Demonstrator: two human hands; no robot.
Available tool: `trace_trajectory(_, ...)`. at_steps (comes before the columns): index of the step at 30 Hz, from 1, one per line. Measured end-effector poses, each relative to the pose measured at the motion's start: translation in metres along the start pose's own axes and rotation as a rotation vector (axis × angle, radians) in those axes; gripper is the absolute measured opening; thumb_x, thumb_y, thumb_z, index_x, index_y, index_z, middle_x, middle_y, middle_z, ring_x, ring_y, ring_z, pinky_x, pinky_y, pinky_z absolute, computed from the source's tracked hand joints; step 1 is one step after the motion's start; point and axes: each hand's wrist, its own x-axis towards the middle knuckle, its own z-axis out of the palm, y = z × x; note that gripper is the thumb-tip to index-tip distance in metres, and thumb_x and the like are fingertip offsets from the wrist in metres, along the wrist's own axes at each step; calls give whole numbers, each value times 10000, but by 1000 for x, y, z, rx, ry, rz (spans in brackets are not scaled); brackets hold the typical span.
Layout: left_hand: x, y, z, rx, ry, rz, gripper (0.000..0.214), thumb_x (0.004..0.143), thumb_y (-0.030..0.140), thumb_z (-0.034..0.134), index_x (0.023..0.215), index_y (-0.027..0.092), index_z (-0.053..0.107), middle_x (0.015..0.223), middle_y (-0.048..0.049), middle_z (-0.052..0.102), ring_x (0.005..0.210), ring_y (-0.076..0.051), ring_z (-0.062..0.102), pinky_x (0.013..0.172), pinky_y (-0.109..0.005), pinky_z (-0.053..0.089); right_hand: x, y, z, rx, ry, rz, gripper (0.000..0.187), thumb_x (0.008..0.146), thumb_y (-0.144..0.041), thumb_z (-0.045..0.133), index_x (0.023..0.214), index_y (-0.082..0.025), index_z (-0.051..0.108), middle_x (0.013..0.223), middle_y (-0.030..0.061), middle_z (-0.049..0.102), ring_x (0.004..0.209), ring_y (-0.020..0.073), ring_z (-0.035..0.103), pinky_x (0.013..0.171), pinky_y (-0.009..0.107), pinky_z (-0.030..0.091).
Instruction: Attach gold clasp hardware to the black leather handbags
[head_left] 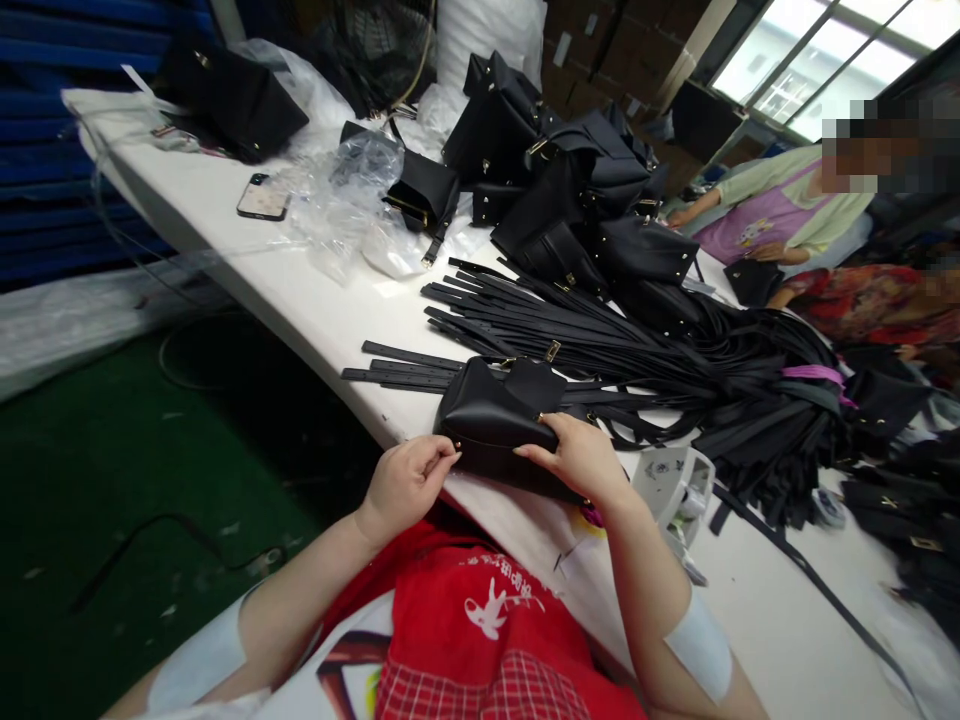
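Two hands working, the left hand (411, 478) pinched at eight o'clock of the black bag (487, 430) by the near edge of the table (300, 300), its hold unclear, the right hand (585, 455) grasping the bag at four, black straps (555, 325) fanned at one!

Takes daylight from a glaring window (787, 55) at upper right, sinks into deep shadow beneath the pale surface (330, 310), blurs toward lower right.

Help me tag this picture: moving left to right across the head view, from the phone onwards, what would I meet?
Phone, left hand, black bag, right hand, white container, purple band.
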Motion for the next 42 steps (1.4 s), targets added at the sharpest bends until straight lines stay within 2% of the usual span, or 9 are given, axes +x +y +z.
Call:
trace_trajectory(3,-11,-6,-5,-123,-36,-152,166,893,311,518,791,188,560,698,2,571,631,-136,540,614,-245,422,1,-2,-2,2,-22,35,616,808,-701,520,1168,-211,616,1110,97,675,979,256,639,807,320,453)
trace_trajectory(9,-26,-22,-1,-310,88,-378,244,851,352,565,692,189,478,663,18,542,614,-122,516,602,-228,424,-5,-6,-5,3,1,4,566,830,-692,495,1094,-218,655,1059,81,683,929,234,643,760,298,441)
trace_trajectory(12,-26,-19,4,-197,94,-332,206,838,333,590,702,184,543,661,11,582,608,-129,543,595,-235,440,-9,-6,-4,-7,25,-23,554,835,-698,479,1037,-220,671,990,66,683,893,221,639,734,293,429)
trace_trajectory(16,-26,-18,12,-34,71,-69,152,884,262,536,908,179,662,850,-50,698,772,-170,643,734,-273,504,-11,-7,-4,1,40,-24,571,824,-706,490,1049,-211,665,994,69,681,894,222,634,737,293,423)
trace_trajectory(19,-27,-23,18,76,86,108,157,904,230,533,951,169,670,847,-62,710,778,-174,657,766,-282,516,-11,-9,-6,-4,21,-5,575,820,-706,497,1058,-212,668,1018,79,680,917,225,633,758,294,427)
trace_trajectory(25,-24,-29,24,238,72,213,185,938,219,490,934,161,665,768,-60,681,699,-168,634,695,-274,506,-11,-10,-8,-14,10,-4,595,821,-717,479,1081,-217,669,1030,75,686,916,226,638,758,298,433)
trace_trajectory(30,-20,-32,24,277,0,195,228,948,233,452,882,155,655,763,-69,655,705,-181,615,678,-287,488,-12,-10,-6,-16,7,-3,580,818,-721,478,1043,-230,688,991,63,698,897,223,645,727,290,427)
trace_trajectory(36,-21,-37,19,207,8,138,223,927,222,450,825,165,640,767,-61,652,736,-185,624,686,-287,499,-12,-9,-7,-30,39,-56,487,858,-666,478,897,-237,705,874,31,703,814,193,640,657,274,382)
trace_trajectory(42,-19,-28,17,-26,233,-164,223,841,356,622,946,167,678,888,-58,696,776,-180,649,752,-290,531,2,-29,-30,-125,100,-141,473,925,-576,437,732,-216,676,754,33,681,717,174,618,603,284,325)
